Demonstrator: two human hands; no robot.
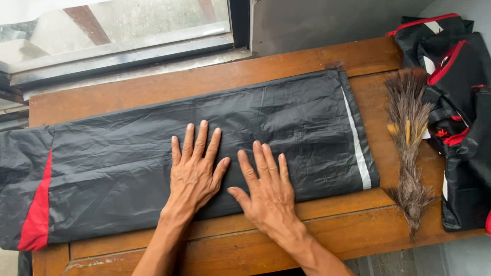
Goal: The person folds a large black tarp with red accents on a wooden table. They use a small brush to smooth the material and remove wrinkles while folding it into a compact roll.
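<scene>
Lying flat across the wooden bench (266, 237) is a folded black garment (153, 153), thin, shiny and creased, with a red panel at its left end and a pale stripe near its right. The left hand (193, 174) and right hand (266, 191) are pressing down on it, fingers spread open and gripping nothing, while a feather duster (407, 148) is lying just beside it.

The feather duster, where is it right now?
In the head view the feather duster lies on the right end of the wooden table, between the flat black garment and the black and red bag.
</scene>
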